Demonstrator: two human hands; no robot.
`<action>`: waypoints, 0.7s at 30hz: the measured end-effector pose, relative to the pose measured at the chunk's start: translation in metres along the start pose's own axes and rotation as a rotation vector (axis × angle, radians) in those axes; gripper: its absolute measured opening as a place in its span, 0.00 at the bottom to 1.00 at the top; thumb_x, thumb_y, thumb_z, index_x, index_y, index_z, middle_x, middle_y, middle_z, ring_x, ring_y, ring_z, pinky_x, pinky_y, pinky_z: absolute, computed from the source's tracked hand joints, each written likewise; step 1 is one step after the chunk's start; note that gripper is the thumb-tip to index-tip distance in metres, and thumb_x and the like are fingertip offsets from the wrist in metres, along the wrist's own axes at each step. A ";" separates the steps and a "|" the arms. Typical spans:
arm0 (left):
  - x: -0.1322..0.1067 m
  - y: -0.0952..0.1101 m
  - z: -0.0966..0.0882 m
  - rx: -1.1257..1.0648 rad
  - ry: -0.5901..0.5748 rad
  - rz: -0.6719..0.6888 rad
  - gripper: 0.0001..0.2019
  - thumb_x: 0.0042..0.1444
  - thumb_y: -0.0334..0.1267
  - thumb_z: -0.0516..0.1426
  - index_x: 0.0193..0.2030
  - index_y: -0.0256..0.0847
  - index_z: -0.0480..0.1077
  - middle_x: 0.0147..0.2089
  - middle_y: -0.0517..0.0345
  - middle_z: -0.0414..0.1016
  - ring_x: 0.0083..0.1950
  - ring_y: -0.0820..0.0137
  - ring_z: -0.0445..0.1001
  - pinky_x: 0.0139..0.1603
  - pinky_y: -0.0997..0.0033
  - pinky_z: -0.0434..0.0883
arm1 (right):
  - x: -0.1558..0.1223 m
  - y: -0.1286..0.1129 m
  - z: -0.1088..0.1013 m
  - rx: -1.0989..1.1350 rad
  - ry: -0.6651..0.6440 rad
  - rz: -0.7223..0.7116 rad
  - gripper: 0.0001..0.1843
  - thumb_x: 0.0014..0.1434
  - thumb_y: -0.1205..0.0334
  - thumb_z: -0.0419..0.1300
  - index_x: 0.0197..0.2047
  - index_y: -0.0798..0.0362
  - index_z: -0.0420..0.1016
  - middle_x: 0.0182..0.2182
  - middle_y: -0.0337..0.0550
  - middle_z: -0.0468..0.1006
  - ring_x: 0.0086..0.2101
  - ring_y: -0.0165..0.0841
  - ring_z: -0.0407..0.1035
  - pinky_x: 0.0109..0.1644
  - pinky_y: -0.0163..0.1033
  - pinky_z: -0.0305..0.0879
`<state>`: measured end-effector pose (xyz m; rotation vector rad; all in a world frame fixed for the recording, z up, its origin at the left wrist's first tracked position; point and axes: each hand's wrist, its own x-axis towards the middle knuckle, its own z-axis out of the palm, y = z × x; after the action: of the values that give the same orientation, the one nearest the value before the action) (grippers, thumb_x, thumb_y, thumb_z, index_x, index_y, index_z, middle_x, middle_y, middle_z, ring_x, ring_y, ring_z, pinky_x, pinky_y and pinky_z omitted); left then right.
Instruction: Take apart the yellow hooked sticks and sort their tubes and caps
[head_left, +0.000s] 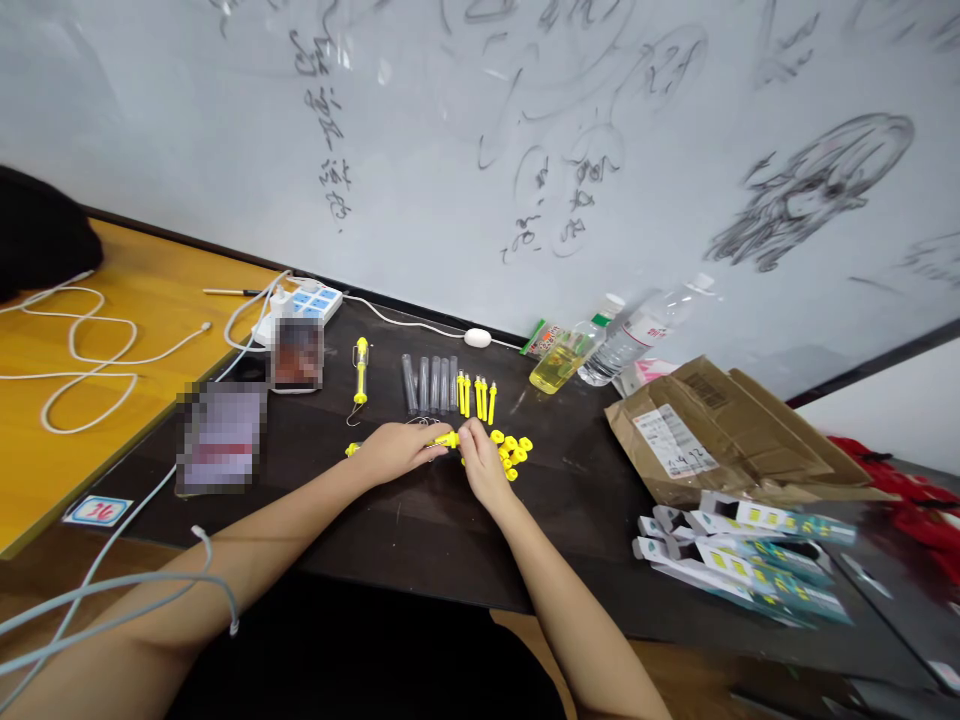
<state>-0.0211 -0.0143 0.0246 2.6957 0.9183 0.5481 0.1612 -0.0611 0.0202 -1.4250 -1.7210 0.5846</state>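
Observation:
My left hand [401, 452] is wrapped round a clear tube with yellow ends [445, 440]. One yellow end sticks out left of the hand, the other lies between both hands. Fingers of my right hand [482, 462] are closed on the right-hand yellow end; the fingertips are partly hidden. A similar yellow-ended tube with a wire hook [361, 372] lies further back on the left. Beyond my hands several clear empty tubes [424, 384] lie in a row, alongside slim yellow sticks [491, 402]. Yellow round caps [512, 444] are heaped beside my right hand.
On the left are two blurred phone-like objects [297, 354] [223, 437], a power strip [313, 300] and white cables. Two bottles [568, 358] [637, 335] stand at the back. Right of them lie a cardboard package [720, 430] and opened small boxes [739, 560].

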 end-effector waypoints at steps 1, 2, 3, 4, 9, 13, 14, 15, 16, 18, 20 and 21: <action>0.000 0.000 0.000 -0.001 0.001 -0.003 0.20 0.65 0.51 0.43 0.56 0.46 0.63 0.47 0.54 0.77 0.45 0.65 0.77 0.42 0.71 0.69 | 0.000 0.001 0.001 -0.009 0.003 0.001 0.17 0.65 0.51 0.43 0.27 0.50 0.53 0.22 0.33 0.57 0.25 0.29 0.56 0.31 0.35 0.51; 0.000 0.000 0.001 -0.002 0.004 -0.005 0.20 0.65 0.51 0.43 0.56 0.46 0.63 0.47 0.54 0.77 0.45 0.65 0.76 0.42 0.71 0.69 | 0.001 0.001 0.001 -0.015 -0.001 -0.004 0.18 0.65 0.51 0.44 0.26 0.50 0.52 0.21 0.33 0.56 0.24 0.29 0.55 0.31 0.35 0.50; 0.000 0.000 0.001 -0.005 0.007 -0.006 0.20 0.64 0.52 0.43 0.56 0.46 0.63 0.47 0.54 0.77 0.45 0.65 0.76 0.42 0.72 0.68 | 0.001 0.001 0.001 -0.017 -0.005 -0.010 0.19 0.65 0.51 0.44 0.25 0.50 0.50 0.21 0.33 0.56 0.24 0.29 0.55 0.30 0.36 0.49; 0.000 0.000 0.001 -0.008 0.010 -0.005 0.20 0.64 0.52 0.43 0.56 0.47 0.63 0.47 0.54 0.77 0.45 0.65 0.76 0.42 0.72 0.68 | 0.001 0.001 0.001 -0.016 -0.009 -0.016 0.19 0.65 0.51 0.44 0.24 0.50 0.50 0.21 0.33 0.56 0.24 0.29 0.55 0.30 0.36 0.49; 0.000 0.000 0.000 -0.020 0.010 0.006 0.20 0.65 0.51 0.43 0.56 0.47 0.63 0.47 0.55 0.77 0.45 0.65 0.76 0.41 0.72 0.68 | 0.000 -0.004 -0.002 0.018 -0.030 -0.058 0.12 0.65 0.56 0.43 0.30 0.50 0.54 0.25 0.34 0.59 0.27 0.29 0.57 0.33 0.35 0.52; 0.000 0.000 0.001 -0.021 0.014 0.000 0.20 0.64 0.51 0.43 0.56 0.47 0.63 0.47 0.55 0.77 0.44 0.65 0.77 0.41 0.72 0.68 | -0.001 -0.004 -0.002 0.045 -0.022 -0.074 0.06 0.63 0.59 0.45 0.35 0.50 0.56 0.28 0.35 0.61 0.28 0.30 0.58 0.34 0.36 0.54; 0.000 -0.001 0.001 -0.024 0.013 0.001 0.20 0.64 0.51 0.43 0.56 0.47 0.63 0.47 0.55 0.77 0.44 0.65 0.77 0.41 0.72 0.68 | -0.001 -0.003 -0.002 0.046 -0.016 -0.068 0.06 0.63 0.59 0.46 0.35 0.50 0.57 0.28 0.35 0.62 0.28 0.30 0.59 0.34 0.36 0.54; 0.000 -0.001 0.001 -0.026 0.013 0.003 0.20 0.65 0.51 0.43 0.56 0.47 0.63 0.47 0.55 0.77 0.45 0.65 0.77 0.41 0.72 0.68 | -0.001 -0.003 -0.002 0.042 -0.010 -0.062 0.07 0.63 0.58 0.46 0.35 0.50 0.57 0.28 0.35 0.62 0.28 0.30 0.59 0.34 0.36 0.55; 0.000 -0.001 0.001 -0.027 0.011 0.006 0.20 0.65 0.51 0.43 0.56 0.47 0.63 0.47 0.55 0.77 0.45 0.65 0.76 0.41 0.72 0.68 | -0.001 -0.002 -0.001 0.034 0.000 -0.057 0.08 0.64 0.57 0.46 0.35 0.50 0.58 0.28 0.35 0.62 0.28 0.30 0.59 0.34 0.36 0.55; 0.000 -0.001 0.001 -0.029 0.012 0.004 0.20 0.65 0.51 0.42 0.57 0.47 0.63 0.47 0.55 0.77 0.45 0.65 0.76 0.42 0.72 0.68 | 0.000 -0.002 -0.001 0.006 0.018 -0.053 0.10 0.65 0.55 0.45 0.33 0.50 0.58 0.28 0.36 0.62 0.29 0.30 0.59 0.35 0.36 0.55; -0.001 -0.001 0.002 -0.026 0.016 -0.002 0.20 0.65 0.51 0.43 0.56 0.47 0.63 0.47 0.55 0.77 0.45 0.65 0.76 0.42 0.72 0.68 | 0.001 -0.001 -0.001 -0.040 0.033 -0.060 0.13 0.65 0.55 0.44 0.30 0.50 0.56 0.26 0.36 0.61 0.28 0.31 0.58 0.34 0.36 0.53; -0.001 -0.001 0.002 -0.025 0.016 -0.002 0.20 0.64 0.52 0.43 0.56 0.47 0.63 0.47 0.55 0.77 0.46 0.65 0.76 0.42 0.72 0.68 | 0.001 -0.001 -0.001 -0.066 0.038 -0.067 0.15 0.65 0.54 0.44 0.27 0.50 0.55 0.24 0.36 0.60 0.28 0.31 0.57 0.34 0.36 0.52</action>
<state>-0.0214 -0.0139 0.0219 2.6710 0.9126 0.5781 0.1611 -0.0602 0.0219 -1.4097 -1.7650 0.4650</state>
